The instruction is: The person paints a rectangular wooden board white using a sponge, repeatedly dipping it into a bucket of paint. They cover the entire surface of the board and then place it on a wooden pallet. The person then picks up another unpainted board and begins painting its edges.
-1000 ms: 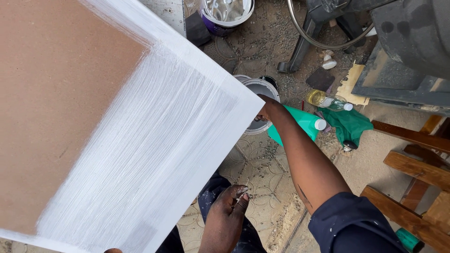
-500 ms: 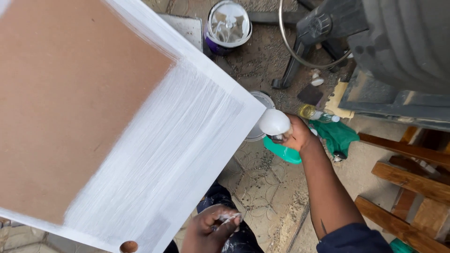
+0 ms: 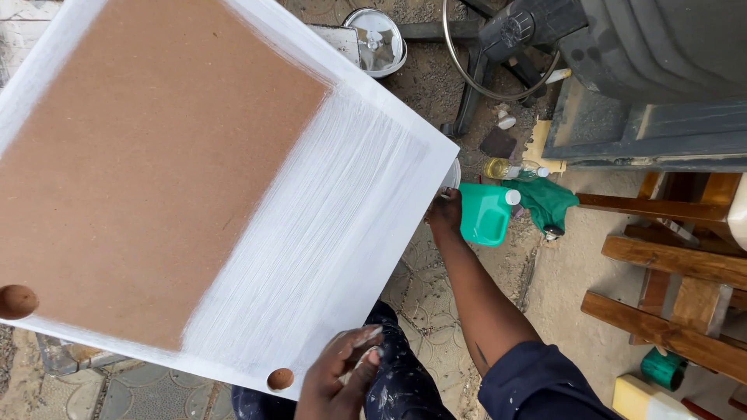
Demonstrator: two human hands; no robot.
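A large brown board fills the left of the view, its right part and edges brushed white. My right hand reaches down past the board's right corner, closed in a fist on a paintbrush that is mostly hidden. It sits over a white paint bucket, of which only a sliver shows under the board. A green plastic jug lies just right of this hand. My left hand, smeared with white paint, hovers by the board's lower edge with its fingers bent together over my dark trousers.
A shiny tin stands at the top beside a black machine stand. A small bottle of yellow liquid and a green cloth lie on the gritty ground. Wooden slats are stacked at the right. The board has two round holes.
My right hand has dropped from holding the paint-loaded brush up in the open to beside the board's corner over the bucket. The view has shifted, so more bare board shows.
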